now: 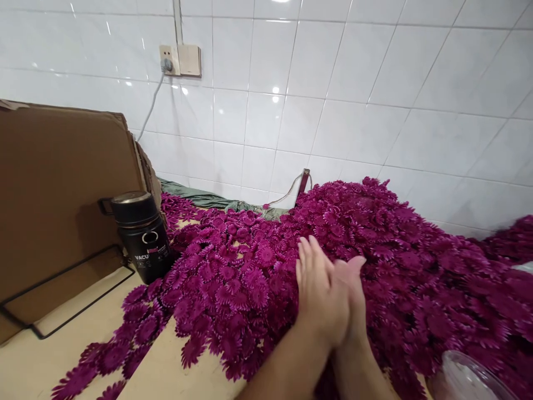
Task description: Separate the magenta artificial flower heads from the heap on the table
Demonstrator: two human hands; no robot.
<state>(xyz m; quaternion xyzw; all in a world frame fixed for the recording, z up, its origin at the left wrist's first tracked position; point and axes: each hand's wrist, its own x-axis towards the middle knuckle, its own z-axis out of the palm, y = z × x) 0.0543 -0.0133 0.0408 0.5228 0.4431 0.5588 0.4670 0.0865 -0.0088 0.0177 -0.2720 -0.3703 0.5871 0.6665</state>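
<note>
My left hand [317, 297] is over the heap of magenta artificial flower heads [266, 255], its fingers stretched out and pointing away from me. Pressed against it, palm to palm, is my right hand [355, 294]. The right thumb sticks out to the side, while most of the right fingers are hidden behind the left hand. Nothing shows between the palms, though their inner faces are out of sight. Petal-edged flower pieces lie all around both hands.
A black vacuum flask [144, 239] stands at the left beside a cardboard box [66, 205] and a black wire frame [83, 294]. A clear plastic tub [470, 378] sits at the lower right. Behind rise a white tiled wall [258, 122] and a plugged socket [169, 60].
</note>
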